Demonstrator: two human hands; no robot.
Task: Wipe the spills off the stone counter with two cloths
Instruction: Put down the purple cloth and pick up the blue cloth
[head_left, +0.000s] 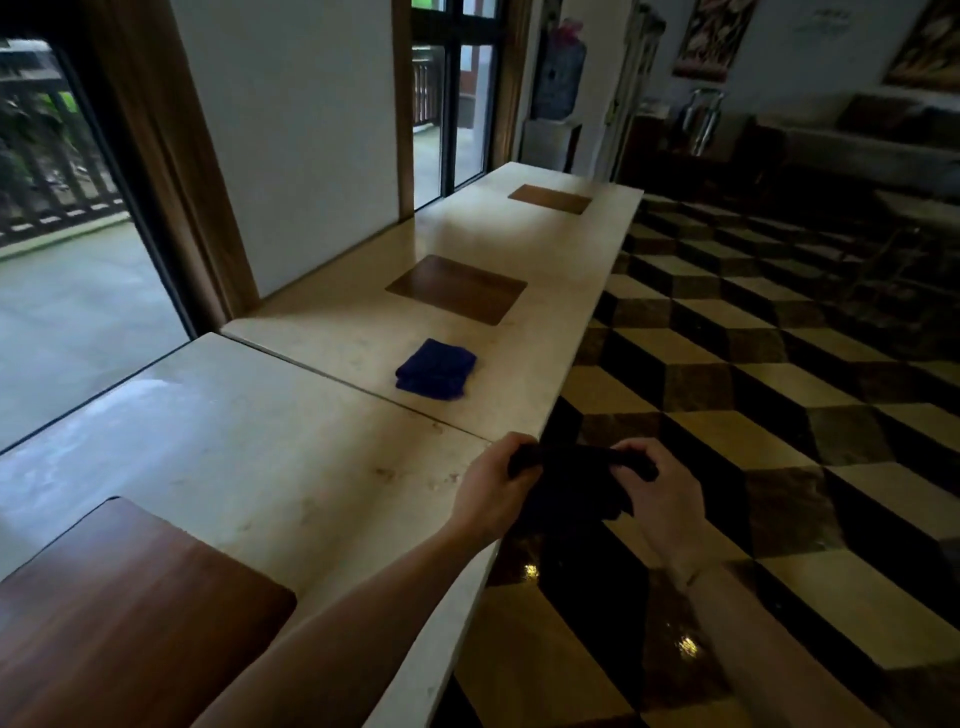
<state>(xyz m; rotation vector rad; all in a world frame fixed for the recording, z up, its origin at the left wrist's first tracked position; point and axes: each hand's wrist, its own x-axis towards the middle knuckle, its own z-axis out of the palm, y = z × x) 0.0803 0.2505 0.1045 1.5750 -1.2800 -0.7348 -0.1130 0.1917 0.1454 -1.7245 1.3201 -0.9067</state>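
Observation:
A long pale stone counter (291, 415) runs from the near left to the far middle. Small brownish spill marks (387, 474) dot its near part, close to the front edge. A folded blue cloth (435, 370) lies flat on the counter beyond a seam between slabs. Both hands hold a dark cloth (576, 483) just off the counter's front edge, over the floor. My left hand (493, 486) grips its left end and my right hand (657, 493) grips its right end. The cloth bunches and hangs between them.
Three brown wooden mats (457, 288) are set in the counter, one near left, one in the middle, one far. Windows and a curtain (171, 156) stand behind the counter. To the right lies a glossy checkered floor (753, 395), with dark furniture at the far right.

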